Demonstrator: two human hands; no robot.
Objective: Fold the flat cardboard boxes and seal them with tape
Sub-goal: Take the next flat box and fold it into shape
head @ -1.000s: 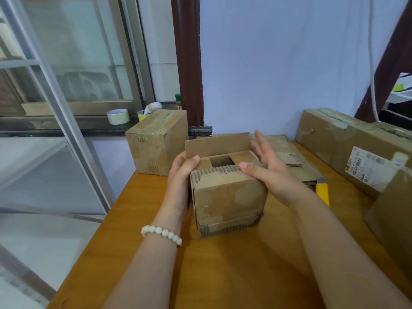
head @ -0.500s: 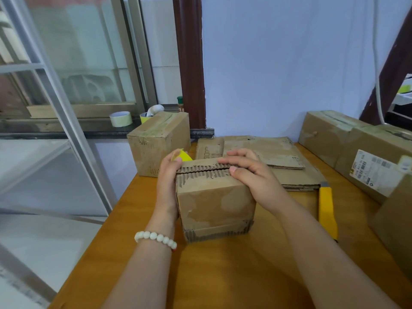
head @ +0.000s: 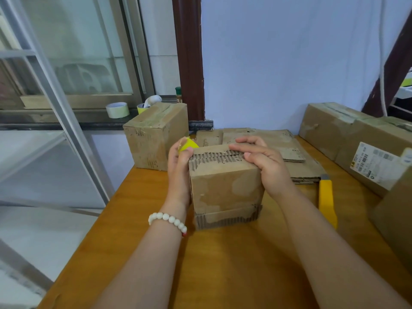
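Box (head: 225,190) stands mid surface (head: 223,264), flaps closed. R hand (head: 265,166) fingers (head: 245,144) curl over its top right, clamped on it; L hand (head: 178,166) at its top-left corner pinches yellow piece (head: 188,144).

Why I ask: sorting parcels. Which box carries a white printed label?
The middle box of the three along the right side; its face bears the label. The held box and the taped box by the window are bare cardboard.

- small worn cardboard box (head: 225,188): upright on the bench (head: 223,264), top flaps folded shut
- flat cardboard boxes (head: 296,168): stacked just behind it
- yellow tape (head: 188,144): at its upper left corner
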